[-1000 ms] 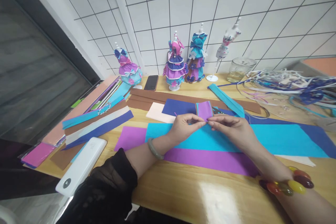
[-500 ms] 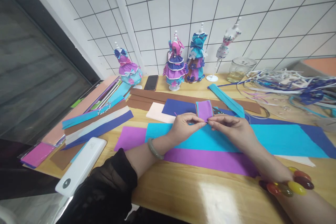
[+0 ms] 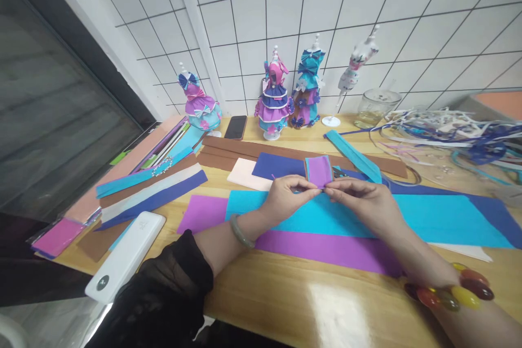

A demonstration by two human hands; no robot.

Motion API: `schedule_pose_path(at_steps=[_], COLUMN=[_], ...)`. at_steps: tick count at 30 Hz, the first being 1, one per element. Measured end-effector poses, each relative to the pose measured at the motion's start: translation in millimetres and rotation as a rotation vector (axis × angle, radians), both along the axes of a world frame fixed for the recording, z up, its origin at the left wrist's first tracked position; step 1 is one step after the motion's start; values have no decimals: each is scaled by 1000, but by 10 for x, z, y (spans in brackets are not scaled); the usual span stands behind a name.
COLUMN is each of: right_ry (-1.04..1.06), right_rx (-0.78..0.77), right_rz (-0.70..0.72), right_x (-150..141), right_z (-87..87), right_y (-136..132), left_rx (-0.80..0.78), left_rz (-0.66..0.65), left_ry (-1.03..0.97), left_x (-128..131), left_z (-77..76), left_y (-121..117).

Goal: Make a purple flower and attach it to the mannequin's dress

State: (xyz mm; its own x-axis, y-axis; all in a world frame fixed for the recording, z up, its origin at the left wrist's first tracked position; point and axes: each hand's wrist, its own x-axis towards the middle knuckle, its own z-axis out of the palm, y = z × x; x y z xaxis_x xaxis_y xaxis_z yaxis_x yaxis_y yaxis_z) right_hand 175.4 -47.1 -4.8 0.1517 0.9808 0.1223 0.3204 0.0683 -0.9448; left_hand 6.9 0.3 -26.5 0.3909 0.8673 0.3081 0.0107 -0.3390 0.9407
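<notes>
Between my two hands stands a small purple fabric piece (image 3: 319, 171) with blue and brown edges showing at its sides. My left hand (image 3: 290, 196) pinches its lower edge between thumb and fingertips. From the other side my right hand (image 3: 359, 197) pinches the same edge, the fingertips almost meeting. Under the hands lies a long turquoise fabric strip (image 3: 440, 212), on top of a purple fabric strip (image 3: 326, 250). Just behind the right fingers, dark scissors (image 3: 339, 172) are partly hidden. A dark blue fabric piece (image 3: 274, 167) rests behind the left hand.
Along the wall stand dressed mini mannequins (image 3: 274, 103) and a bare one (image 3: 351, 73). A phone (image 3: 235, 128), brown strips (image 3: 244, 151), a glass (image 3: 377, 106) and tangled ribbons (image 3: 436, 125) lie around. At left are fabric strips (image 3: 150, 196) and a white power bank (image 3: 126, 255).
The fingertips have drawn slightly apart along the lower edge, the right hand shifting a little rightward. The purple piece now faces me a bit more squarely.
</notes>
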Motion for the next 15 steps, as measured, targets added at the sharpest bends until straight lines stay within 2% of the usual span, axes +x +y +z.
schedule_pose_path(at_steps=[10,15], right_ry=[66,88], right_rx=[-46,-19], right_rz=[-49,-70], right_x=[-49,-56], right_z=[44,32], right_y=[-12,-16], left_rx=[-53,-86], left_rz=[1,8], left_ry=[-19,-60], left_x=[12,36], left_z=[-34,-60], left_y=[-16,-17])
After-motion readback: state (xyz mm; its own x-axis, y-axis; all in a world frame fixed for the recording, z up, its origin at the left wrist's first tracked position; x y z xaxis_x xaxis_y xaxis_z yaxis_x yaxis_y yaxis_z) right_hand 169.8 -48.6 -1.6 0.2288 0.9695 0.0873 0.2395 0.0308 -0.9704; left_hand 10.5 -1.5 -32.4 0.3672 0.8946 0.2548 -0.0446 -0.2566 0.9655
